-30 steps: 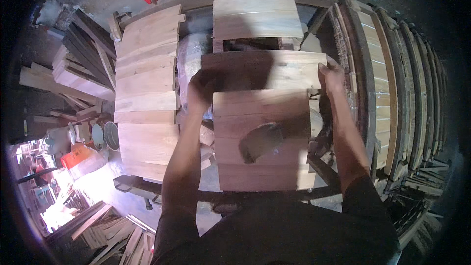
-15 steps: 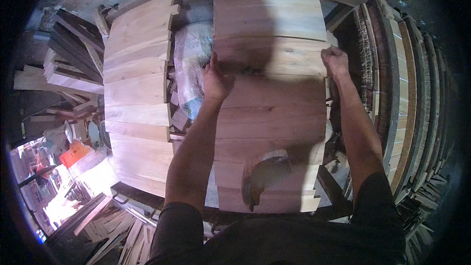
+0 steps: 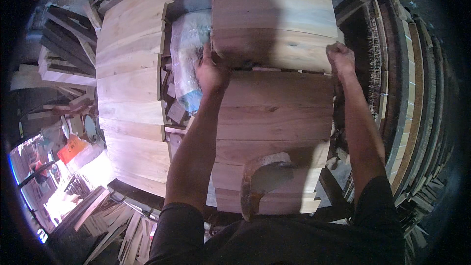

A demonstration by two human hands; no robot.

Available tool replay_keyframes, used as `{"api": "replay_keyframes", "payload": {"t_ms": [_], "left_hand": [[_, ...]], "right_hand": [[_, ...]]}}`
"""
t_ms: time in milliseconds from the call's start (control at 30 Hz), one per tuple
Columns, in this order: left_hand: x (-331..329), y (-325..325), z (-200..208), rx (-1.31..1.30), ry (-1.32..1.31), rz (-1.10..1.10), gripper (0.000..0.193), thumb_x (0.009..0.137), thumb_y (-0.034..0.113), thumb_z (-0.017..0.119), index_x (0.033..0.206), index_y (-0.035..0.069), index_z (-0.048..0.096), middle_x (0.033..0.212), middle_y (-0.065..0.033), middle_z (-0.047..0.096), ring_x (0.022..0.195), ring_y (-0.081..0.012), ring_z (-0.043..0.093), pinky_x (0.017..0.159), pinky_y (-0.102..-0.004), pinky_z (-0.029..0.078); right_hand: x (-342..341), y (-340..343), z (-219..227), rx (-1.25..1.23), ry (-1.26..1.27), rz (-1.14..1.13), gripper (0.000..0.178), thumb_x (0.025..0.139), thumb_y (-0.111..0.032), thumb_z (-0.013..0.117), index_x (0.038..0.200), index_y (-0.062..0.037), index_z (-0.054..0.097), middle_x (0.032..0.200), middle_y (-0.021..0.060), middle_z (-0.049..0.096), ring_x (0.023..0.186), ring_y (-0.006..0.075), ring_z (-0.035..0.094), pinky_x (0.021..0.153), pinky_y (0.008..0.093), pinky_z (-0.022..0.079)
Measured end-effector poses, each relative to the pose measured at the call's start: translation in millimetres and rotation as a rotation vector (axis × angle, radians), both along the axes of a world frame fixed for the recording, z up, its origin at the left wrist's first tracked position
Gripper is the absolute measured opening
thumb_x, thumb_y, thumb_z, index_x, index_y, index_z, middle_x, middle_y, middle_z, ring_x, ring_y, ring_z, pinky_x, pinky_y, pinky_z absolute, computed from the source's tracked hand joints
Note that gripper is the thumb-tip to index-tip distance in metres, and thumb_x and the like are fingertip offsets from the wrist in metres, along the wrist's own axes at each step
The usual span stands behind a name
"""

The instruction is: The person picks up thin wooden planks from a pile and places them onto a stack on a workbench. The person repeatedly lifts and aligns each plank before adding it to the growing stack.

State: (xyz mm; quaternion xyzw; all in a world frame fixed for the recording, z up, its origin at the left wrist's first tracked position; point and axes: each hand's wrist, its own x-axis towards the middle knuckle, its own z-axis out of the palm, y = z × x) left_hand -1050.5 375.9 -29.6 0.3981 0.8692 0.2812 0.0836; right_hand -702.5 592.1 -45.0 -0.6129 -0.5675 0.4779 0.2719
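A wide wooden board (image 3: 274, 44) lies across a stack of boards at the far end of the pile. My left hand (image 3: 210, 71) grips its left end and my right hand (image 3: 341, 59) grips its right end. Nearer to me lies another stack of pale wooden boards (image 3: 274, 127), the nearest ones marked by a dark curved patch (image 3: 262, 179). Both forearms reach forward over this stack.
A second row of pale boards (image 3: 130, 93) runs along the left. Between the rows lie a crumpled clear plastic bag (image 3: 189, 54) and wood offcuts (image 3: 174, 110). Upright planks (image 3: 407, 118) line the right side. Scrap timber (image 3: 113, 225) lies on the floor at lower left.
Both hands have pushed the held board away from me, toward the far stack. The view has moved closer over the pile.
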Motion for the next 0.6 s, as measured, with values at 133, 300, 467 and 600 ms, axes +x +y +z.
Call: {"api": "replay_keyframes", "payload": {"t_ms": [133,300,467,600], "left_hand": [[7,-5,3,0.076,-0.204,0.04,0.088,0.07,0.019,0.08,0.148,0.007,0.04,0.102,-0.0194,0.064,0.096,-0.0384,0.061,0.088,-0.0454,0.049],[2,-6,-12,0.122,-0.183,0.072,0.088,0.07,0.021,0.082,0.147,0.006,0.042,0.101,-0.0193,0.064,0.096,-0.0365,0.062,0.087,-0.0441,0.05],[6,-3,-1,0.122,-0.311,0.076,0.089,0.07,0.021,0.083,0.147,0.004,0.043,0.112,-0.0176,0.065,0.1,-0.0327,0.062,0.09,-0.0413,0.05],[9,-3,4,0.067,-0.274,0.111,0.087,0.071,0.017,0.082,0.147,0.003,0.042,0.118,-0.0224,0.063,0.109,-0.0352,0.062,0.096,-0.0415,0.048]], "right_hand": [[3,3,-8,0.034,0.044,-0.046,0.013,0.079,-0.003,0.069,0.092,0.0008,0.069,0.078,-0.0024,0.06,0.067,0.0082,0.052,0.061,0.0243,0.044],[13,20,-25,0.003,-0.086,0.051,0.022,0.08,-0.002,0.071,0.101,0.0031,0.071,0.087,0.0025,0.068,0.073,0.0108,0.06,0.066,0.0247,0.049],[2,18,-17,0.049,-0.178,-0.088,0.017,0.08,-0.005,0.074,0.095,0.0035,0.07,0.085,0.0037,0.067,0.072,0.0104,0.058,0.065,0.0251,0.047],[1,17,-11,-0.076,0.026,-0.092,0.018,0.079,-0.003,0.074,0.096,0.003,0.071,0.083,0.0037,0.068,0.071,0.0107,0.059,0.065,0.0261,0.048]]}}
